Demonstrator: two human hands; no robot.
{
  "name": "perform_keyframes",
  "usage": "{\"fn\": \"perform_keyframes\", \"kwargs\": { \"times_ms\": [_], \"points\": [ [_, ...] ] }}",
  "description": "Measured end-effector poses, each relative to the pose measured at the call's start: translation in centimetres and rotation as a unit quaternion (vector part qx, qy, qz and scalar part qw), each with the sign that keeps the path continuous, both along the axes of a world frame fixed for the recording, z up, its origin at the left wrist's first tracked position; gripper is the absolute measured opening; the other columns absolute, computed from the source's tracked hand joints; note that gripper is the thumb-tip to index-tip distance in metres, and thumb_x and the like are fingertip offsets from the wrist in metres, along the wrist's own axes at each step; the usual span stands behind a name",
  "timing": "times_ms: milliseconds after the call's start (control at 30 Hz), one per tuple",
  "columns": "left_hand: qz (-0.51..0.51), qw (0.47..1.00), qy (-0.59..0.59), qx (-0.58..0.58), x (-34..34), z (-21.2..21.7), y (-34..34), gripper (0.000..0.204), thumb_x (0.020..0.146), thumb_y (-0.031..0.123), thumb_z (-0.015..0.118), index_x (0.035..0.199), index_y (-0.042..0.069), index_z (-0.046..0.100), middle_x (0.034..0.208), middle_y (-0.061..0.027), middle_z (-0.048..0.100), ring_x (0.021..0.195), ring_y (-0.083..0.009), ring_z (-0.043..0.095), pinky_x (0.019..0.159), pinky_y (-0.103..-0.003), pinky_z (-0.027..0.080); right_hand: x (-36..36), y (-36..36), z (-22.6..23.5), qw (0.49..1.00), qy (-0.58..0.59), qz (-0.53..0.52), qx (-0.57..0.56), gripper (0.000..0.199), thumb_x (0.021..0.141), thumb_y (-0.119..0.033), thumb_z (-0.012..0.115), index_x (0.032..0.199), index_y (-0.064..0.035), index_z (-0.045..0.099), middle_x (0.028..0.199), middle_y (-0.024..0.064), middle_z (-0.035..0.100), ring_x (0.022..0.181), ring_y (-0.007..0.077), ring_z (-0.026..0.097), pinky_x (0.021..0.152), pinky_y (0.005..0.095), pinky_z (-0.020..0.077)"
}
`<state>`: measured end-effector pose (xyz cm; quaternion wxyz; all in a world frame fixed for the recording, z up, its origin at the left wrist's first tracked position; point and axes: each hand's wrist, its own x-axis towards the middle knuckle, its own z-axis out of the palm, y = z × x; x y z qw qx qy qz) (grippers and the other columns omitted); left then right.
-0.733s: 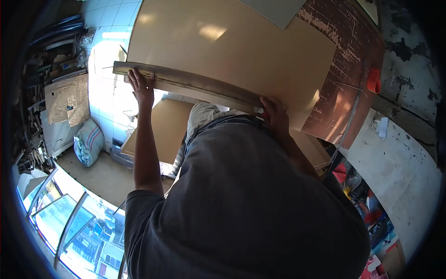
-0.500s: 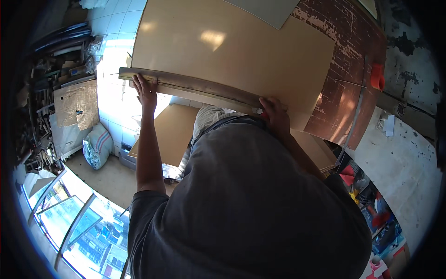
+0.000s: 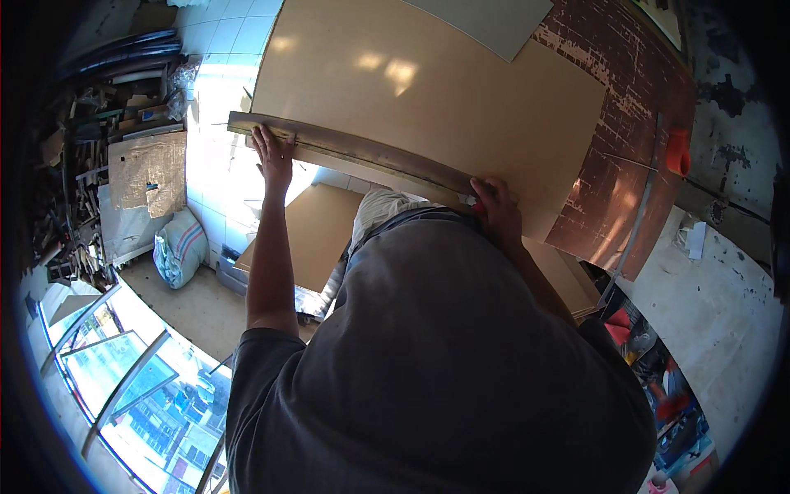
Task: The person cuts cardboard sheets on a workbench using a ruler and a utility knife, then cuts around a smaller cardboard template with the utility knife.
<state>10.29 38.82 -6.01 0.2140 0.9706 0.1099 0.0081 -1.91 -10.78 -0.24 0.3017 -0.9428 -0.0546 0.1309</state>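
Note:
A large tan board (image 3: 461,107) lies flat before me. Along its near edge runs a long brown straightedge bar (image 3: 370,153), slanting down from left to right. My left hand (image 3: 274,160) rests on the bar near its left end, fingers stretched out and apart, pressing it. At the bar's right end, my right hand (image 3: 498,207) is closed around a small red-handled tool (image 3: 478,211); its kind is mostly hidden by the fingers. Something small and pale shows beside the fingertips, against the bar. My body hides part of the board's near side.
A grey sheet (image 3: 494,20) overlaps the board's far edge. The worn red-brown tabletop (image 3: 613,165) extends right, with a red ring-shaped object (image 3: 678,151) at its edge. Another tan board (image 3: 309,235) lies below on the left. Scrap pieces (image 3: 74,189) and a white sack (image 3: 181,247) stand farther left.
The whole view has shifted slightly, so everything sits a little farther right in the picture. Both hands keep about the same places on the bar.

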Motion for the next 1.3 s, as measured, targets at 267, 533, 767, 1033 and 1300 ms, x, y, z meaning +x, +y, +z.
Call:
{"fn": "perform_keyframes", "kwargs": {
  "times_ms": [267, 533, 767, 1033, 1300],
  "points": [
    [0.001, 1.000, -0.003, -0.014, -0.2, -0.3, 0.2, 0.084, 0.101, 0.052, 0.051, 0.160, 0.005, 0.013, 0.164, -0.0286, 0.006, 0.153, -0.0461, 0.004, 0.121, -0.055, 0.017, -0.3, 0.2, -0.4, 1.000, -0.024, -0.005, 0.003, 0.062, 0.080, -0.008, 0.071, 0.140, -0.0202, 0.056, 0.129, 0.0109, 0.050, 0.115, 0.0312, 0.061, 0.082, 0.0449, 0.0581],
    [0.005, 1.000, 0.001, -0.028, -0.3, -0.1, 0.0, 0.085, 0.101, 0.053, 0.051, 0.160, 0.005, 0.013, 0.165, -0.0276, 0.005, 0.153, -0.0448, 0.002, 0.122, -0.054, 0.015, -0.4, 0.5, 0.2, 0.999, -0.044, -0.016, 0.009, 0.061, 0.080, -0.006, 0.070, 0.139, -0.0200, 0.056, 0.130, 0.0108, 0.049, 0.115, 0.0313, 0.061, 0.080, 0.0438, 0.0582],
    [0.005, 0.999, -0.001, -0.033, -0.1, 0.1, -0.2, 0.084, 0.101, 0.052, 0.050, 0.160, 0.005, 0.013, 0.165, -0.0268, 0.004, 0.153, -0.0437, 0.001, 0.122, -0.054, 0.014, -0.4, 0.7, 0.2, 0.999, -0.040, -0.023, -0.009, 0.061, 0.081, -0.007, 0.070, 0.139, -0.0199, 0.056, 0.131, 0.0115, 0.049, 0.117, 0.0315, 0.061, 0.082, 0.0444, 0.0580],
    [0.017, 0.999, 0.003, -0.032, -0.1, -0.4, 0.0, 0.086, 0.100, 0.056, 0.049, 0.161, 0.009, 0.011, 0.167, -0.0227, 0.004, 0.154, -0.0414, 0.001, 0.117, -0.065, 0.017, -0.4, 0.8, 0.0, 0.998, -0.062, -0.030, 0.000, 0.060, 0.082, -0.007, 0.071, 0.138, -0.0191, 0.056, 0.130, 0.0125, 0.048, 0.113, 0.0337, 0.062, 0.083, 0.0451, 0.0575],
    [0.030, 0.999, 0.034, -0.015, 0.0, 0.3, -0.5, 0.087, 0.100, 0.059, 0.047, 0.161, 0.009, 0.011, 0.167, -0.0213, 0.004, 0.154, -0.0408, 0.002, 0.116, -0.067, 0.018, -0.5, 0.8, 0.4, 0.998, -0.058, -0.026, 0.009, 0.059, 0.083, -0.008, 0.070, 0.138, -0.0189, 0.056, 0.131, 0.0125, 0.047, 0.116, 0.0326, 0.061, 0.084, 0.0448, 0.0572]
  ]
}}
